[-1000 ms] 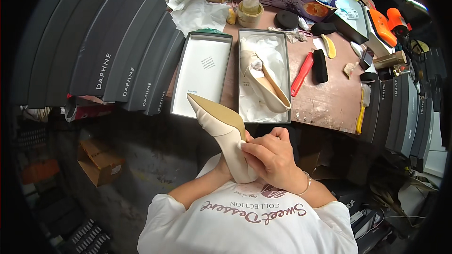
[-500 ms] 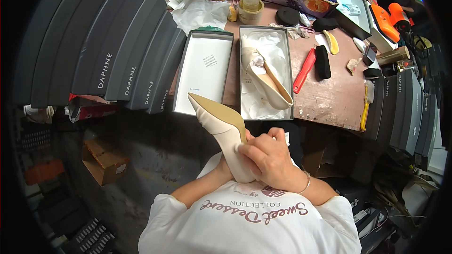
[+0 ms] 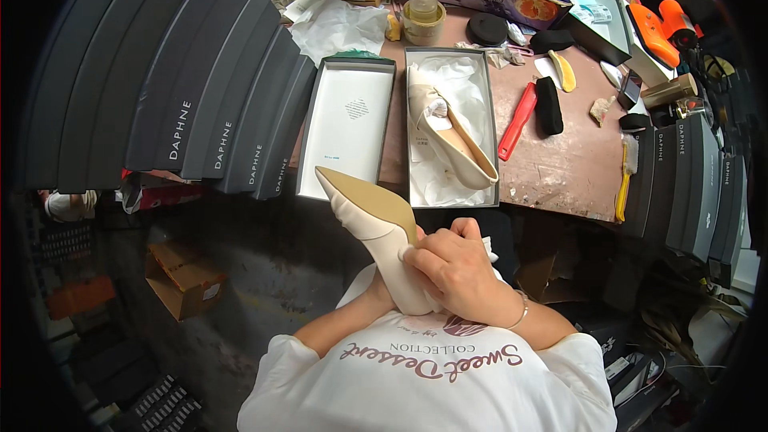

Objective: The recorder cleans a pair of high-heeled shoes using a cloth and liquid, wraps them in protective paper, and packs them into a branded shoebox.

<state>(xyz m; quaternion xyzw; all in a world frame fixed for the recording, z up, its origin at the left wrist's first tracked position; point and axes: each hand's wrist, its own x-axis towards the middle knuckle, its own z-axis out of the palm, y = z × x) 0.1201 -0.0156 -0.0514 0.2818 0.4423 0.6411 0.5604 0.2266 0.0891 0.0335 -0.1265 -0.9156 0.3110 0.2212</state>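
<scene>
A: As both hands met in the lower middle of the frame, where was the beige shoe?

B: Between them, in front of the white shirt, its pointed toe aimed toward the upper left and its tan sole showing.

A: How did the left hand stand?

B: It was clamped on the shoe, gripping it from the left and behind.

A: And the right hand?

B: Its fingers were bent in against the shoe's side. I could not tell whether they pinched anything; a bit of white material showed just beyond the knuckles.

A: What lay above?

B: At the upper centre, on the brownish table, an open grey box held a second beige shoe on white paper. Just left of it was a shallow white-lined tray. To its right lay a red-handled tool, beside a black pad.

A: And farther out?

B: Dark grey boxes filled the upper left, more grey boxes stood at the right, and an open brown carton sat at the lower left.
</scene>
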